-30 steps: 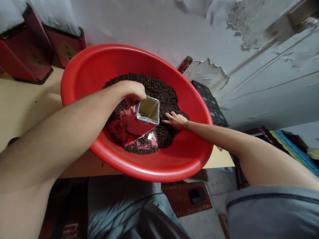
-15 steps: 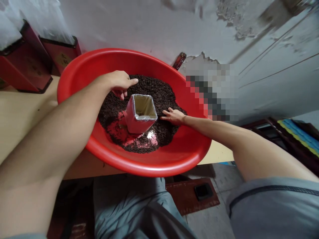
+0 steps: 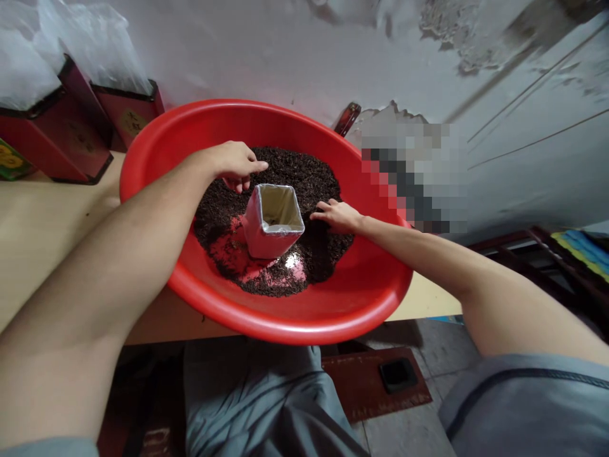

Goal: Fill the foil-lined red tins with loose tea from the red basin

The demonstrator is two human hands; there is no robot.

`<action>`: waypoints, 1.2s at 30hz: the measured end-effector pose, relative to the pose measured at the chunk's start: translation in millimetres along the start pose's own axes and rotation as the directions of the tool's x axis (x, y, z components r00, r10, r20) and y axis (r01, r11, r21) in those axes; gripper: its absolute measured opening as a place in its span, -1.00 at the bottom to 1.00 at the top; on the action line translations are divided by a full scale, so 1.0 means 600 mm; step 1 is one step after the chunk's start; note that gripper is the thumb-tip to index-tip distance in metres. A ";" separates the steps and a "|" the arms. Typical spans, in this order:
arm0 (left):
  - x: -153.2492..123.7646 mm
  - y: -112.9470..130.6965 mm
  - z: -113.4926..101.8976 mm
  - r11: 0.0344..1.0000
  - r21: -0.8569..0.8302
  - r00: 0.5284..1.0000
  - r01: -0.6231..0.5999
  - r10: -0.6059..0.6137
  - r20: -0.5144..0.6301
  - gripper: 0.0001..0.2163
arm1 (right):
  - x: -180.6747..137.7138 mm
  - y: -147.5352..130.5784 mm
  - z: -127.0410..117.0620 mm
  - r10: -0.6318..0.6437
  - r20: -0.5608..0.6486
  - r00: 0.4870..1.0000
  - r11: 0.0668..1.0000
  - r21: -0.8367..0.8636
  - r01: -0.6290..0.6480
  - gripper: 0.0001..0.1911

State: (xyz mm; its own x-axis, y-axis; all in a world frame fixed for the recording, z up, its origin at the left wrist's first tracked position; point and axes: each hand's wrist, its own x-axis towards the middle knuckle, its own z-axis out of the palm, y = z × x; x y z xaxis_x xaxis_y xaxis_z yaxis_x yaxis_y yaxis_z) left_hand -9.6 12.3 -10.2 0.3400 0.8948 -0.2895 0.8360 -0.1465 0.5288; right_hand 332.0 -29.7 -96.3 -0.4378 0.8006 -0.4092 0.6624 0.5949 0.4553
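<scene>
A big red plastic basin point(image 3: 304, 330) holds a spread of dark loose tea leaves point(image 3: 299, 162). Amid the leaves stands a small square tin point(image 3: 269, 241), its top open and lined with clear plastic; a few leaves show at its bottom. My left hand point(image 3: 236, 164) hovers over the leaves behind and left of the tin, thumb stretched out, fingers drooping and holding nothing. On the tin's other side, my right hand point(image 3: 339, 216) lies palm down at the leaves with its fingers apart. Whether leaves are under its palm is hidden.
The basin rests on a pale wooden table point(image 3: 42, 235). Dark red tins point(image 3: 71, 136) with plastic bags point(image 3: 95, 41) rising from them stand at the back left. A peeling wall point(image 3: 266, 57) is close behind. Below the front edge are my knees and a dark red board point(image 3: 366, 381).
The whole view has shifted slightly right and down. My right hand has moved up a little over the leaves, its fingers more bent. My left hand keeps nearly the same place.
</scene>
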 end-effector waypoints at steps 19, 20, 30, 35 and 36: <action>-0.007 0.005 0.001 0.999 -0.021 0.994 -0.037 0.039 0.099 -0.55 | 0.000 -0.011 -0.138 0.379 -0.687 0.620 0.653 0.673 0.346 -0.39; -0.007 0.005 0.002 0.999 -0.024 0.994 -0.040 0.042 0.100 -0.56 | 0.004 -0.024 -0.151 0.414 -0.686 0.598 0.600 0.700 0.388 -0.37; -0.001 -0.008 0.003 0.998 -0.038 0.996 0.051 -0.048 0.075 -0.59 | 0.041 -0.144 -0.172 0.486 -0.610 0.625 0.266 0.785 0.560 -0.31; 0.005 -0.014 0.002 0.997 -0.053 0.996 0.053 -0.049 0.070 -0.63 | 0.048 -0.153 -0.166 0.490 -0.590 0.641 0.221 0.796 0.563 -0.34; 0.007 -0.015 0.002 0.997 -0.047 0.996 0.056 -0.053 0.072 -0.63 | 0.047 -0.153 -0.167 0.494 -0.590 0.639 0.225 0.796 0.562 -0.36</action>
State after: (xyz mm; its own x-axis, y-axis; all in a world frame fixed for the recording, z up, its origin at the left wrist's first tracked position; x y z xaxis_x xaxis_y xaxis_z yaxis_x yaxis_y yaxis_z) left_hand -15.3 16.7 -17.2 0.3254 0.8687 -0.3735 0.8328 -0.0762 0.5483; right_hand 197.9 -54.6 -70.3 -0.3113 0.8473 0.4302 0.3872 0.5265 -0.7568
